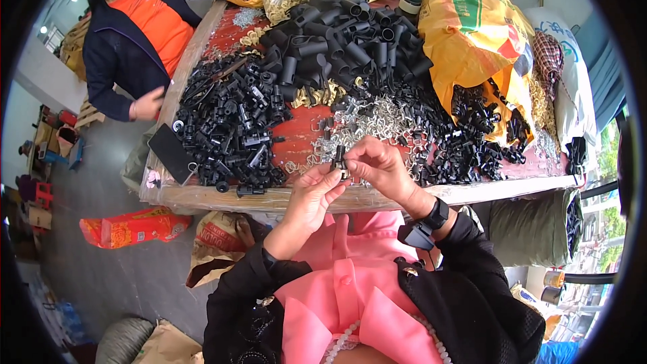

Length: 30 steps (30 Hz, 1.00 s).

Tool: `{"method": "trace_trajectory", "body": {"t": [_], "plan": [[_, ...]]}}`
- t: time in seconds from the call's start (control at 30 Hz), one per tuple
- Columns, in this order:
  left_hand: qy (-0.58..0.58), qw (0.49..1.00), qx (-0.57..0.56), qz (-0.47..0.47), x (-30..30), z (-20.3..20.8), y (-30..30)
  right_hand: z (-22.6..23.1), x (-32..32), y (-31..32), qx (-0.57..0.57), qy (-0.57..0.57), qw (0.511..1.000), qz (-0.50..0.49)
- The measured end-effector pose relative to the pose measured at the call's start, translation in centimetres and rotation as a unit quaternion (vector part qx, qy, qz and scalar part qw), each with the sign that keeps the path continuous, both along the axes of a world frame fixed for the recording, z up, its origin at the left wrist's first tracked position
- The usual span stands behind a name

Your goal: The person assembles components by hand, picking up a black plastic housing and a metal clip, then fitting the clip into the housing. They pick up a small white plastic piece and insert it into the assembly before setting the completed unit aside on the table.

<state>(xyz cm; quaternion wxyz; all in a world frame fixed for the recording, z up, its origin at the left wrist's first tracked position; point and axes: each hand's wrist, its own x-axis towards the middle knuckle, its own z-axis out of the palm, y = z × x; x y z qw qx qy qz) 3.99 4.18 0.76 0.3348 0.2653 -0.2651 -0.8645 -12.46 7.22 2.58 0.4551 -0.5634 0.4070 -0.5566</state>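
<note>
left hand [311,192]: my fingers curl up under the small black plastic fitting [340,160], pinching its lower end; closed on it
right hand [379,164]: thumb and forefinger closed on the same fitting from the right side; whether a metal clip is already in that pinch I cannot tell, too small
fitting position: held in the air between both hands, just above the near table edge [222,197], over the scatter of silver wire clips [377,125]
slip risk: grip is fingertips only on a tiny part; if I twist or press off-axis it could pop out and drop past the edge into my lap or onto the floor
mix-up risk: heap of small black fittings [229,128] lies just left, another heap [472,141] to the right; a dropped piece would be lost among them
snag risk: clips look tangled; pulling one could drag several off the table
crowding: pile of black tubes [344,37] and yellow sack [472,34] lean behind; a knock could spill parts forward
co-worker's hand [149,103]: at the far-left table edge, well apart from mine; no clash likely
</note>
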Motion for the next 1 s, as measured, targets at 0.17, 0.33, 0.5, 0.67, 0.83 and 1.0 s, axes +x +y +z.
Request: {"method": "trace_trajectory", "body": {"t": [0.17, 0.33, 0.5, 0.67, 0.83, 1.0], "plan": [[0.004, 1.0, -0.004, 0.0, 0.0, 0.1, 0.5, -0.2, 1.2, 1.4, 0.017, 0.04, 0.997, -0.062], [0.002, 1.0, -0.011, 0.003, -0.2, 0.5, 0.4, 0.5, 1.5, 1.5, -0.004, 0.117, 0.988, -0.097], [0.018, 1.0, 0.001, -0.025, 0.0, 0.5, 0.5, 0.4, 0.9, 1.7, -0.101, 0.239, 0.959, -0.114], [0.014, 0.998, 0.01, -0.059, 0.2, 0.3, 0.8, 0.7, 0.3, 1.4, -0.249, 0.375, 0.884, -0.126], [-0.006, 0.998, 0.021, -0.066, 0.1, -0.1, 0.4, 0.4, -0.1, 1.1, -0.275, 0.417, 0.86, -0.108], [-0.035, 0.995, -0.059, -0.07, 0.7, -0.5, -1.4, 0.7, -1.9, -1.4, -0.269, 0.436, 0.849, -0.129]]}}
